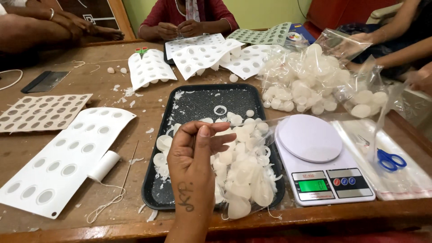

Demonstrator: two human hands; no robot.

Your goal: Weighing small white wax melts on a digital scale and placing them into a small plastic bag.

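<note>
Left hand (pixel 194 155) hovers at centre frame, fingers curled narrow, thumb pinched to fingertips over the black tray (pixel 198 101) of white discs (pixel 240 166). Whether it grips anything cannot be told. Right hand is out of view.

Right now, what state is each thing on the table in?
Left hand: raised over the tray, fingers curled.
Black tray: heaped with white discs.
Kitchen scale: display lit, platform bare.
Blue scissors: closed, lying on clear bags.
Thread spool: partly unwound.
</note>
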